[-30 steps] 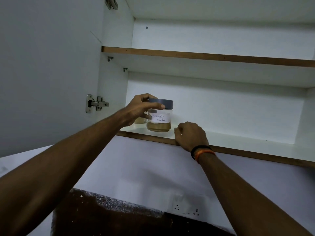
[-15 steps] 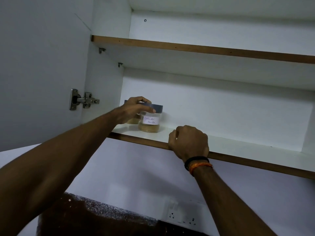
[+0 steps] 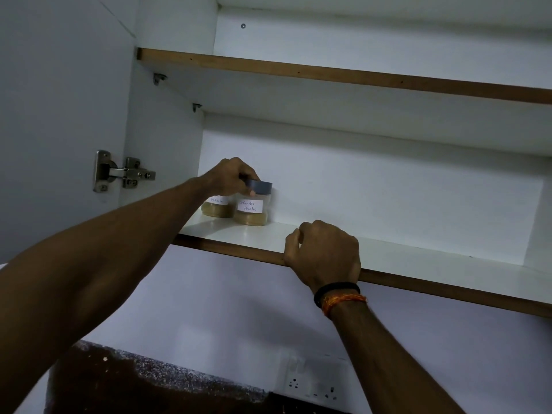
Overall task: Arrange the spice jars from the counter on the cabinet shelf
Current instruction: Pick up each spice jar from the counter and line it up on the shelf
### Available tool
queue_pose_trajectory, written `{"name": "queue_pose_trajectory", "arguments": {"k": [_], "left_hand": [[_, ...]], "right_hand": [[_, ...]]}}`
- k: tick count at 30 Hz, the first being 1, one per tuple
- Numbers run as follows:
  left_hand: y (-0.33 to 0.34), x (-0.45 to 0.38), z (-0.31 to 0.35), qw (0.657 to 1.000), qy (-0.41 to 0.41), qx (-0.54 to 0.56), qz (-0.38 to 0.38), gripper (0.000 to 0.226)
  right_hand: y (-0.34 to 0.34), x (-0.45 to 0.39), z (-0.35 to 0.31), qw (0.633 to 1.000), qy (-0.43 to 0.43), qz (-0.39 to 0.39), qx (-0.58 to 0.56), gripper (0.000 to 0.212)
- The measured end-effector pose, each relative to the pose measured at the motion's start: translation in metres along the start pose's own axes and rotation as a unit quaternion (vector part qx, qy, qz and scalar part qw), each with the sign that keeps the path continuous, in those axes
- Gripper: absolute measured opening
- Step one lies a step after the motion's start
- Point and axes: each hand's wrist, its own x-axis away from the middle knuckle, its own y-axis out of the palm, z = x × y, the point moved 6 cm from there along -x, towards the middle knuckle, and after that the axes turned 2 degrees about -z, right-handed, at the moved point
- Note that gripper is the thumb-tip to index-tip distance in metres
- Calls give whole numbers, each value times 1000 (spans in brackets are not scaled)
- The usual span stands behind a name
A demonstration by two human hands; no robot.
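Two jars shelved: a masala jar point(image 3: 217, 207) and a coriander powder jar point(image 3: 251, 211) are standing side by side at the lower cabinet shelf point(image 3: 418, 258)'s back left.
Left hand point(image 3: 231, 177): fingers are curling round the coriander jar's grey lid point(image 3: 259, 187).
Right hand point(image 3: 324, 253): fingers are curling over the shelf's front edge, gripping it.
Progress: placement looks nearly finished; counter jars are out of view, so the remainder is unknown.
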Motion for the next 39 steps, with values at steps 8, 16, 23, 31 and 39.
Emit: {"name": "queue_pose_trajectory", "arguments": {"k": [8, 16, 23, 31, 39], "left_hand": [[13, -12, -10, 999, 6, -37, 20, 33], [17, -15, -16, 998, 4, -58, 13, 31], [15, -13, -12, 998, -26, -47, 27, 46], [6, 20, 0, 997, -28, -17, 68, 61], [19, 86, 24, 999, -24, 25, 0, 64]], "right_hand": [[1, 1, 0, 1000, -4, 9, -11, 32], [3, 5, -1, 1000, -9, 18, -15, 31], [2, 0, 2, 1000, -4, 16, 2, 32], [6, -1, 4, 999, 10, -38, 14, 32], [7, 2, 4, 996, 16, -90, 18, 40]]}}
